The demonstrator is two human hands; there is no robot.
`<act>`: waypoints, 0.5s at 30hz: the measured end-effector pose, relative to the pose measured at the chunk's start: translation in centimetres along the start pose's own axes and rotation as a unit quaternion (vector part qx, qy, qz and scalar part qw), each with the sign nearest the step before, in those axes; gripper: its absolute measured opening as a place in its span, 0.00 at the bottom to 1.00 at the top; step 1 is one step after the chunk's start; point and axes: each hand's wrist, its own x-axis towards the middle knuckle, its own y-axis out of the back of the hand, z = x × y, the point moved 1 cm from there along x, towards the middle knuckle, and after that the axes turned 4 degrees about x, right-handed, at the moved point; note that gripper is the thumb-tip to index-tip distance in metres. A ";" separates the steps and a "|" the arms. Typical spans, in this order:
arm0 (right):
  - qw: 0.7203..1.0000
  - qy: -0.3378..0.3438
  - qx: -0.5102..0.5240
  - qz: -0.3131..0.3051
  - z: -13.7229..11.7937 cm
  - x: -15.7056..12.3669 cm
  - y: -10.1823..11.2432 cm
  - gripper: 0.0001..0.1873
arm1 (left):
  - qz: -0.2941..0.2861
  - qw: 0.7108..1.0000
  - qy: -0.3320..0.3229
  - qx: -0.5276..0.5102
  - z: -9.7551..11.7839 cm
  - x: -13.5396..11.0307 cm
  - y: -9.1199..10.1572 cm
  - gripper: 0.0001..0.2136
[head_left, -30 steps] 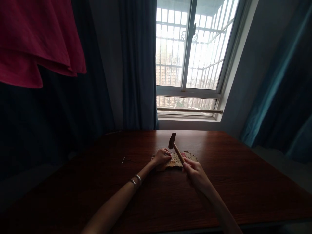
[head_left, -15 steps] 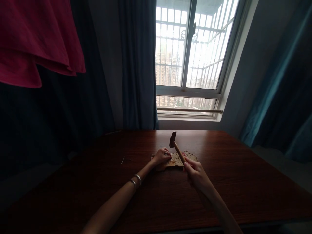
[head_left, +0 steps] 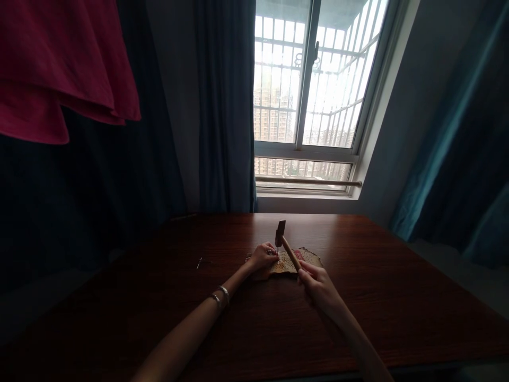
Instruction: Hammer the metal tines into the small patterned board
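Observation:
My right hand (head_left: 317, 281) is wrapped round the wooden handle of a hammer (head_left: 292, 253). The hammer's dark head is raised just above my left hand (head_left: 264, 255). Between the fingers of that left hand a thin metal punch (head_left: 278, 251) stands upright, its top close under the hammer head. Below lies a flat tan piece with an uneven edge (head_left: 293, 264), dotted with many small holes and marked with reddish patches. My left hand rests on its left end and covers part of it. The punch's lower tip is too small to make out.
A dark brown wooden table (head_left: 159, 318) bears the work. On its left lie thin metal tools (head_left: 199, 262). Behind the table are a barred window (head_left: 306, 95) and blue curtains (head_left: 226, 106). A pink cloth (head_left: 71, 63) hangs at the upper left.
The hammer head has come down slightly towards the top of the punch. My left hand stays in nearly the same place on the tan piece.

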 end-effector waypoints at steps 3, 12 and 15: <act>1.000 0.013 0.005 0.015 -0.8 -0.1 -0.1 0.25 | 0.005 1.000 -0.007 0.005 -0.1 0.0 0.0 0.10; 1.000 -0.007 0.019 0.021 0.7 -0.2 -0.5 0.24 | -0.001 1.000 -0.025 -0.010 -0.6 0.2 0.0 0.10; 0.999 0.006 0.040 0.019 0.2 -0.2 -0.4 0.25 | 0.005 1.000 -0.022 -0.007 -0.8 0.2 -0.1 0.10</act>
